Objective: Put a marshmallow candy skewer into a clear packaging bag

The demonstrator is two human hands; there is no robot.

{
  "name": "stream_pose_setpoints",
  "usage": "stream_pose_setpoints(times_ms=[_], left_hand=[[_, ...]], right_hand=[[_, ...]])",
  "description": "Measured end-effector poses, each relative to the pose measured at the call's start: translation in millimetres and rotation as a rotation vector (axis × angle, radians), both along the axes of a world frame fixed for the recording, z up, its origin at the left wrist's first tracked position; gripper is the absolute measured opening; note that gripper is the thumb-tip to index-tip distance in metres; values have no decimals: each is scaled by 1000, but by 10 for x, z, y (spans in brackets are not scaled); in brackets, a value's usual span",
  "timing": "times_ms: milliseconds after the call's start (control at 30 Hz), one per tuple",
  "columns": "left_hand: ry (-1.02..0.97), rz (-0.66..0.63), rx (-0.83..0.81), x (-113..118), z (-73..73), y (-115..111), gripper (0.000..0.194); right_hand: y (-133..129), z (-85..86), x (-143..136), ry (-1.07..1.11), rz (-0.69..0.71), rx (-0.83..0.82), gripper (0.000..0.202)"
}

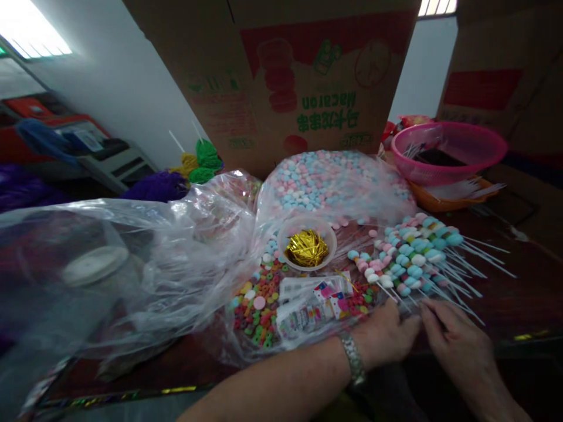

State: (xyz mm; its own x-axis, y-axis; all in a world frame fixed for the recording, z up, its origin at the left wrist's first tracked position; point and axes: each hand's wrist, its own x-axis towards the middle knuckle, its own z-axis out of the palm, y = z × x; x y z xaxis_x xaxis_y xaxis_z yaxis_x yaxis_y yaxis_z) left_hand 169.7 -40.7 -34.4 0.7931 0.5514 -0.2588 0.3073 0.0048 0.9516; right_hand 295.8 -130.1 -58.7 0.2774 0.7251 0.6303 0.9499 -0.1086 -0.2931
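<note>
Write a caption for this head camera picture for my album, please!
Two hands, left hand and right hand, meet at the sticks of pastel candy skewers beside a bowl of gold twist ties.

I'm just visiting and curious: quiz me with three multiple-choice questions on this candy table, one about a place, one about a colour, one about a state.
1. Where does the small bowl of gold twist ties sit?
A. in front of the bag of pastel candies
B. inside the pink basket
C. on the cardboard box

2. What colour is that basket?
A. green
B. pink
C. white

3. How do the candy skewers lie?
A. upright
B. piled flat
C. boxed

Answers: 1 A, the bowl sits just nearer than the bag. 2 B, its rim is pink. 3 B, they lie heaped, sticks toward the left hand and right hand.
</note>
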Motion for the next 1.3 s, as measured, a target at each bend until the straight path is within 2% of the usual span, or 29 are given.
stream_pose_setpoints(times_ms=[67,133,167,233,333,467,567,667,733,800,833,933,1000,1100,1233,1300], left_hand=[[139,-77,440,-384,73,99,22],[343,-13,813,-783,137,232,16],[456,43,911,-950,148,298,18],[632,99,986,-1183,114,407,28],[706,107,939,-1315,-22,493,27],[616,141,842,-1340,-118,558,18],[512,166,821,-1354,-61,607,15],[386,154,789,-1364,65,633,11],[312,129,751,-1380,161,638,8],[255,106,633,-1412,235,644,21],[238,111,540,-1431,256,648,27],[207,143,273,-1471,251,648,18],[176,137,227,-1466,227,631,19],[121,68,217,-1427,236,600,20],[103,59,71,-1408,314,622,28],[107,60,30,-1418,340,644,29]], right_hand=[[42,-45,-93,16,49,-38,30],[148,-57,-251,100,127,-107,27],[224,-49,-347,152,177,-145,25],[399,-9,-535,242,275,-207,23],[608,81,-694,304,335,-204,21],[653,169,-652,363,310,-185,21],[642,212,-682,462,288,-224,23],[703,236,-894,728,357,-312,39],[753,227,-1065,942,421,-398,33],[768,204,-1183,1044,442,-406,22],[760,195,-1210,1048,442,-389,23],[692,225,-1179,1002,488,-377,18],[649,289,-1117,1015,536,-392,9],[628,372,-1063,1052,592,-438,7],[629,371,-1067,1171,470,-403,7],[617,369,-1057,1373,493,-392,27]])
